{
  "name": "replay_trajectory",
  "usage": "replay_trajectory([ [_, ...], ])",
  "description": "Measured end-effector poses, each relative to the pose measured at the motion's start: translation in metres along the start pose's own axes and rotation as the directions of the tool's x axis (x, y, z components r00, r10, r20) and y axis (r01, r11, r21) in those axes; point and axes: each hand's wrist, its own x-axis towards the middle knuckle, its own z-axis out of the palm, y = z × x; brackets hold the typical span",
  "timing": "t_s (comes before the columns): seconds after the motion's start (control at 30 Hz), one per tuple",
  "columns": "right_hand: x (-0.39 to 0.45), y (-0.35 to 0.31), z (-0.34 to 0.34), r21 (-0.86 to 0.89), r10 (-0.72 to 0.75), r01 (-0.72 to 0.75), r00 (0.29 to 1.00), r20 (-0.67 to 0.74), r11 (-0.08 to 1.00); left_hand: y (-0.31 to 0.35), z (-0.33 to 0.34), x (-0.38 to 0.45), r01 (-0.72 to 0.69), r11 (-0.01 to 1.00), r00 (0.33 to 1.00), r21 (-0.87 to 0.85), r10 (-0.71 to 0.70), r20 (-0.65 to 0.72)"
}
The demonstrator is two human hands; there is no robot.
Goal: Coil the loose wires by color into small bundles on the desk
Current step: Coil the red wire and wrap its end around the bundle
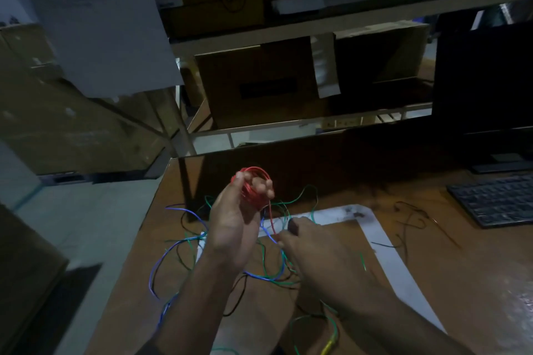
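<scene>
A person's left hand (230, 219), raised above a brown desk (432, 282), curls its fingers around a small coil of red wire (255, 189) held at the fingertips. A single red strand (271, 219) runs down from the coil to the right hand (311, 251), which pinches its lower end just above the desktop. Loose blue wires (161, 259), green wires (297, 196) and black wires (239, 294) lie tangled beneath both hands. A keyboard (496, 199) sits at right.
</scene>
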Motion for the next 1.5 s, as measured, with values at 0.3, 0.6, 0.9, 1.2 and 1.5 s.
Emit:
replay_trajectory([
  [0.3,-0.001,0.0,0.003,0.421,0.358,-0.281,0.927,-0.115,0.863,0.014,0.01,-0.001,0.026,0.96,1.0,-0.279,-0.021,0.022],
  [0.6,-0.001,-0.004,-0.015,0.605,0.368,-0.204,0.916,-0.159,0.77,0.007,0.012,-0.003,-0.054,0.997,0.992,-0.063,0.061,0.113],
  [0.9,-0.002,0.0,-0.017,0.398,0.079,0.014,0.973,-0.216,0.917,0.001,0.013,-0.009,-0.139,0.984,0.974,0.109,0.116,0.194],
  [1.2,0.009,-0.004,-0.055,0.71,0.281,0.001,0.918,-0.279,0.704,-0.011,0.006,-0.018,-0.186,0.707,0.975,0.682,0.046,0.219],
  [1.5,0.018,0.024,-0.067,0.8,0.362,-0.126,0.925,-0.12,0.587,-0.005,0.022,-0.027,-0.161,0.75,0.961,0.641,-0.03,0.276],
])
